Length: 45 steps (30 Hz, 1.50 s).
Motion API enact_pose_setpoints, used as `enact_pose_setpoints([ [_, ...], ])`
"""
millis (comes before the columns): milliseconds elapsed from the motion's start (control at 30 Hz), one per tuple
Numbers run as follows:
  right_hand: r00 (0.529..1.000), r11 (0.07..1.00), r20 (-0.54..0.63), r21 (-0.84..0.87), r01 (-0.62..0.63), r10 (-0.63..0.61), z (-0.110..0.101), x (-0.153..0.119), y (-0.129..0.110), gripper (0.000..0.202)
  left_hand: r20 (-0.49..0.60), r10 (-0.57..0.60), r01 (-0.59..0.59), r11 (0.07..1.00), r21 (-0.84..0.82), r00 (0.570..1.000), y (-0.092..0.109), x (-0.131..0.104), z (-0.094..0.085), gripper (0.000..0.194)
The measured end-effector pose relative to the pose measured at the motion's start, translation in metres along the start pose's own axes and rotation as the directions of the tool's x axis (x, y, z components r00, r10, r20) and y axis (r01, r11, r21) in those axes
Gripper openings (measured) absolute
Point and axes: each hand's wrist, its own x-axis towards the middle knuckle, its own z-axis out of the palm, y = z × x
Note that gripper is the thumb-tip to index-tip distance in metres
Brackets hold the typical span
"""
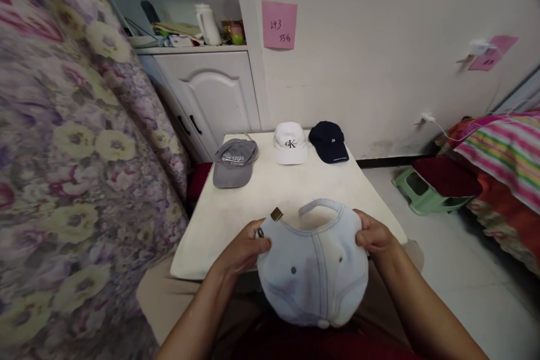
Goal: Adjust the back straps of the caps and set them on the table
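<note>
Left hand [244, 246] and right hand [377, 233] pinch light-blue cap [306, 270] at opposite sides, fingers [264, 244] closed, likely for even support

A floral fabric curtain in purple, cream and pink [84, 180] hangs down the left side, near a white panelled cabinet [223, 93] with slim dark handles [194, 124], on whose upper surface a white jug with a handle [209, 25] stands near a small green-and-pink container [237, 35]. A square pink paper note with dark handwriting [279, 23] is fixed to the pale wall [358, 50], and a second pink paper sheet [500, 52] sits tilted farther right. Below it, a light-green plastic stool with a dark-red top [439, 183] stands on the grey tiled floor [464, 259], near a multicoloured striped cloth [506, 149].
</note>
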Motion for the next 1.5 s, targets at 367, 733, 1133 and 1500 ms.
enact_pose_setpoints([
  [367, 0.997, 0.999, 0.068, -0.023, -0.029, 0.031, 0.024, 0.004, -0.013, 0.031, 0.043, -0.115, 0.113, 0.992, 0.051, 0.992, -0.011, -0.006, 0.011, 0.035],
  [733, 0.985, 0.986, 0.098, -0.067, 0.151, -0.144, 0.043, -0.007, -0.024, 0.021, 0.032, -0.014, 0.002, 0.931, 0.365, 0.999, 0.003, -0.013, 0.03, 0.028],
  [1133, 0.998, 0.997, -0.002, -0.041, 0.063, -0.063, 0.061, 0.003, -0.05, 0.016, 0.046, 0.076, -0.089, 0.89, 0.447, 0.996, -0.001, -0.017, 0.039, 0.029],
  [1500, 0.997, 0.98, -0.066, -0.195, 0.03, -0.043, 0.079, 0.012, -0.054, 0.021, -0.04, 0.13, -0.112, 0.944, 0.309, 0.991, -0.009, -0.017, 0.043, 0.033],
])
